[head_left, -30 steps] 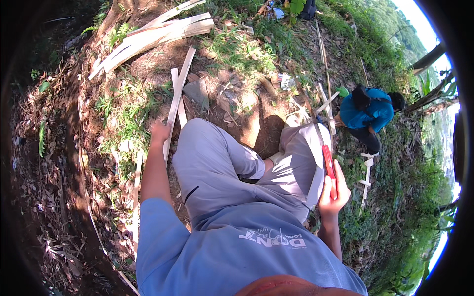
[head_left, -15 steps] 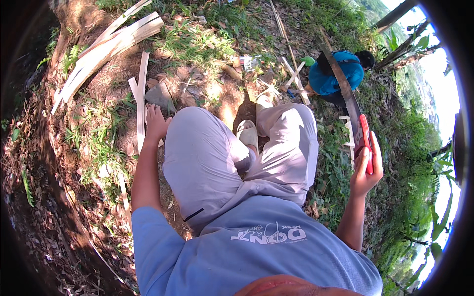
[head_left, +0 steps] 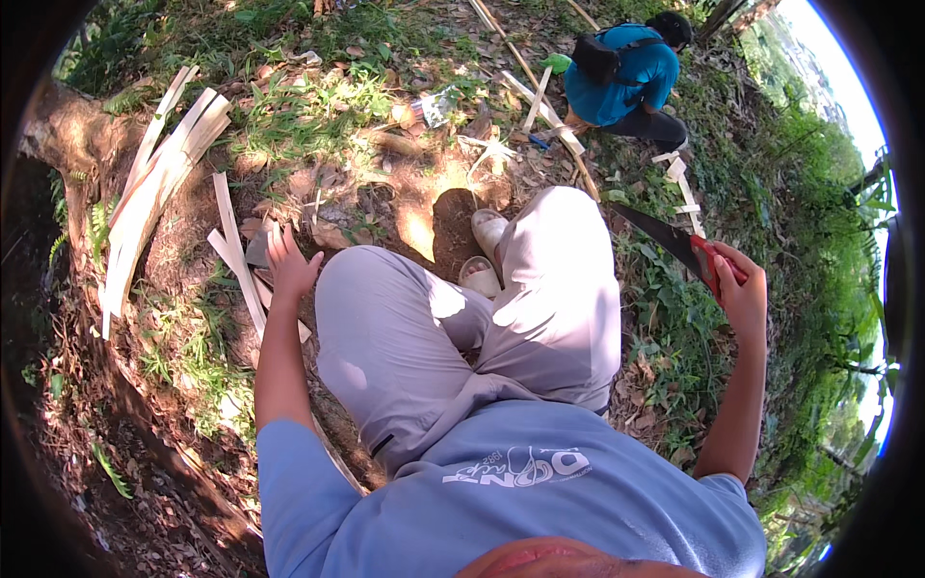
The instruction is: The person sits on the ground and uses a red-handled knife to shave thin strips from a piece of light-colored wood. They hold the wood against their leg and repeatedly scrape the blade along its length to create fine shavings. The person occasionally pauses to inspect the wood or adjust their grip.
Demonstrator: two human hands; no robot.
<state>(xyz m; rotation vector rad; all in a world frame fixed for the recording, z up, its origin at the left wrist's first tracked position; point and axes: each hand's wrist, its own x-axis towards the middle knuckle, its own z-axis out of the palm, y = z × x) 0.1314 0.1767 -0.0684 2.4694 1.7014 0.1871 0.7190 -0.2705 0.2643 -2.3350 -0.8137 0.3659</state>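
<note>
Out to the right, my right hand [head_left: 744, 289] is wrapped round the red handle of a hand saw [head_left: 665, 234]. The dark blade slants up and left from it, past my right knee. My left hand [head_left: 292, 268] has its fingers spread, with nothing visible in them. It hovers or rests beside my left knee, at a grey stone [head_left: 258, 248] that it partly hides; I cannot tell whether it touches it. Pale split wood strips [head_left: 231, 241] lie on the ground just left of that hand.
A larger bundle of pale strips [head_left: 166, 202] lies at the far left, near a tree root. Ahead to the right, a person in a teal shirt [head_left: 631, 82] bends beside crossed wood pieces [head_left: 544, 111]. Long poles [head_left: 511, 43] lie beyond. Undergrowth [head_left: 655, 299] borders my right side.
The saw has swung down, its blade now pointing more to the left and lower. My left hand's fingers have lifted or spread beside the stone. The view has shifted and turned.
</note>
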